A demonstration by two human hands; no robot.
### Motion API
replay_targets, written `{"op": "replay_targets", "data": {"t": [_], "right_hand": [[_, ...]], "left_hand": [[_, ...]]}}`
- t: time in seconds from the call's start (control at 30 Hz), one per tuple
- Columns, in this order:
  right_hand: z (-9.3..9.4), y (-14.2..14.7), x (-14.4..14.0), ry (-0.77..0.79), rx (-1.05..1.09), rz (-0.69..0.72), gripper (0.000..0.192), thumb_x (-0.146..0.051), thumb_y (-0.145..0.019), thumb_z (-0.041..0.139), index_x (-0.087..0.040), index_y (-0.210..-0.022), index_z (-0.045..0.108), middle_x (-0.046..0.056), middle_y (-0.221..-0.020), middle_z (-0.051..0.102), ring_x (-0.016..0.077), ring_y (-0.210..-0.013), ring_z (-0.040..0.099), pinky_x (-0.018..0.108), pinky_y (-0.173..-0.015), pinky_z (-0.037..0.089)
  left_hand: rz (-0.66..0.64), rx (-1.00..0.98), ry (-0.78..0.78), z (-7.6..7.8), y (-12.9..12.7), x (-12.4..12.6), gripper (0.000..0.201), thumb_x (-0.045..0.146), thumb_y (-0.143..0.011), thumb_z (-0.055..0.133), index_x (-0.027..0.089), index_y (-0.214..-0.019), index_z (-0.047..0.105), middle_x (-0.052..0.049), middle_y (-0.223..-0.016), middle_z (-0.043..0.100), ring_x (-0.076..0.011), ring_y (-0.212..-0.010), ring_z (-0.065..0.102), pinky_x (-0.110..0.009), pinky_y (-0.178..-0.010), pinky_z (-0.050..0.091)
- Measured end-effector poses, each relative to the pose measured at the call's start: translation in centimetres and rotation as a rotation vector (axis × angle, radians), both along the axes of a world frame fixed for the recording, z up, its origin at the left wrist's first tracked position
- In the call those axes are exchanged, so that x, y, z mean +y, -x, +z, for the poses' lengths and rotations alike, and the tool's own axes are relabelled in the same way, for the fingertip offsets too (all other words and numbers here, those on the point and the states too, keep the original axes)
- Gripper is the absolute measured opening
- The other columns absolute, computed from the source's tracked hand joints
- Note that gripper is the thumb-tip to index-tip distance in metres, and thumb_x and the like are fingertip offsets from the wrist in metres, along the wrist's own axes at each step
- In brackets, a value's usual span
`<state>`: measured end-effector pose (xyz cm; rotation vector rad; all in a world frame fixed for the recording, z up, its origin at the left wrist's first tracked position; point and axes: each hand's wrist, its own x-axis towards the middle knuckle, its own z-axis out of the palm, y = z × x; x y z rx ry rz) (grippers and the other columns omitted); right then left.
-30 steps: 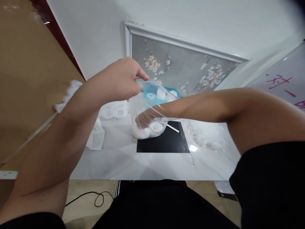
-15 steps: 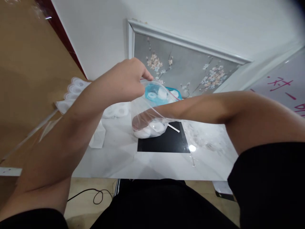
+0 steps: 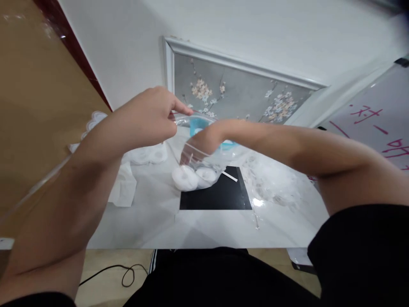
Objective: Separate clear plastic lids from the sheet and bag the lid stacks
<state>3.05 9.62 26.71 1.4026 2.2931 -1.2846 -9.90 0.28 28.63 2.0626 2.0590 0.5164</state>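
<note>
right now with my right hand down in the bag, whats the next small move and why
Probably draw the right hand up out of the clear bag: the white rolls already sit at its bottom, and the left hand pinches the rim open.

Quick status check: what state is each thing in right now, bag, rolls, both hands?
Plastic bag: open at the mouth, held up above the table.
White rolls: resting at the bag's bottom.
Left hand: pinching the bag's rim.
Right hand: inside the bag.
</note>
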Motion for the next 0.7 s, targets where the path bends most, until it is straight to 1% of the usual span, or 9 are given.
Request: {"op": "replay_targets", "data": {"t": [0.07,0.1,0.13,0.2,0.3,0.37,0.5,0.6,0.7], "right_hand": [[4.2,-2.6,1.4,0.111,0.053,0.423,0.025,-0.001,-0.076,0.059,-0.009,-0.097,0.071,0.001,-0.091,0.074,0.0137,-0.091,0.068,0.023,-0.078,0.051],[5.8,-4.1,2.7,0.099,0.161,0.527,0.029,-0.007,-0.081,0.059,-0.010,-0.108,0.068,0.003,-0.098,0.073,0.0151,-0.095,0.068,0.026,-0.082,0.053],[6.9,-5.7,4.3,0.062,0.271,0.567,0.033,-0.012,-0.085,0.057,-0.011,-0.118,0.063,0.004,-0.103,0.072,0.0162,-0.098,0.067,0.029,-0.087,0.053],[6.9,-8.6,8.6,-0.116,0.438,0.431,0.035,-0.016,-0.092,0.051,-0.011,-0.126,0.058,0.005,-0.102,0.072,0.0155,-0.096,0.069,0.031,-0.089,0.054],[1.5,-10.8,15.9,-0.481,0.402,0.215,0.038,-0.018,-0.097,0.046,-0.011,-0.134,0.051,0.011,-0.112,0.069,0.0165,-0.096,0.069,0.029,-0.088,0.055],[-4.1,-11.1,19.9,-0.737,-0.116,0.161,0.036,-0.015,-0.093,0.050,-0.011,-0.128,0.057,0.011,-0.110,0.070,0.0191,-0.095,0.069,0.027,-0.087,0.055],[-13.7,-10.6,23.7,-0.802,-0.344,0.254,0.042,-0.006,-0.080,0.060,-0.013,-0.121,0.064,0.015,-0.120,0.065,0.0285,-0.112,0.061,0.035,-0.097,0.049],[-17.4,-10.2,25.0,-0.820,-0.385,0.434,0.048,-0.006,-0.080,0.059,-0.018,-0.126,0.059,0.014,-0.128,0.060,0.0274,-0.120,0.056,0.035,-0.100,0.045],[-19.1,-9.8,26.6,-0.829,-0.402,0.601,0.049,-0.007,-0.082,0.057,-0.023,-0.128,0.056,0.011,-0.130,0.058,0.0269,-0.122,0.054,0.036,-0.101,0.043]], "left_hand": [[-0.004,0.003,-0.014,-0.2,0.3,-0.2,0.065,0.014,-0.064,0.051,0.031,-0.127,0.060,-0.003,-0.095,0.069,-0.0122,-0.054,0.051,-0.026,-0.056,0.038],[0.012,-0.006,-0.016,-0.3,0.5,-0.3,0.065,0.015,-0.064,0.050,0.030,-0.127,0.059,-0.003,-0.097,0.069,-0.0122,-0.055,0.052,-0.025,-0.056,0.039],[0.038,-0.016,-0.013,-0.4,0.7,-0.3,0.066,0.016,-0.064,0.049,0.029,-0.128,0.059,-0.003,-0.097,0.069,-0.0119,-0.055,0.053,-0.024,-0.054,0.038],[0.088,-0.028,0.002,-0.6,1.2,-0.5,0.067,0.017,-0.063,0.048,0.029,-0.128,0.059,-0.002,-0.097,0.070,-0.0105,-0.051,0.051,-0.023,-0.049,0.037],[0.144,-0.017,0.038,-0.7,1.5,-0.7,0.062,0.021,-0.068,0.044,0.030,-0.128,0.059,0.001,-0.096,0.069,-0.0078,-0.046,0.044,-0.022,-0.047,0.035],[0.166,0.004,0.024,-0.8,1.5,-0.8,0.057,0.024,-0.073,0.041,0.030,-0.126,0.059,0.002,-0.097,0.069,-0.0088,-0.049,0.046,-0.023,-0.051,0.037],[0.143,0.062,-0.064,-1.8,2.4,-0.9,0.054,0.028,-0.074,0.040,0.029,-0.124,0.062,0.002,-0.095,0.069,-0.0122,-0.058,0.055,-0.025,-0.058,0.042],[0.115,0.107,-0.103,-3.1,4.0,-0.9,0.054,0.030,-0.074,0.039,0.030,-0.122,0.062,0.004,-0.090,0.068,-0.0104,-0.053,0.053,-0.023,-0.053,0.043],[0.087,0.131,-0.157,-4.1,5.2,-1.1,0.053,0.033,-0.073,0.040,0.032,-0.120,0.064,0.005,-0.089,0.069,-0.0102,-0.055,0.054,-0.020,-0.049,0.044]]}}
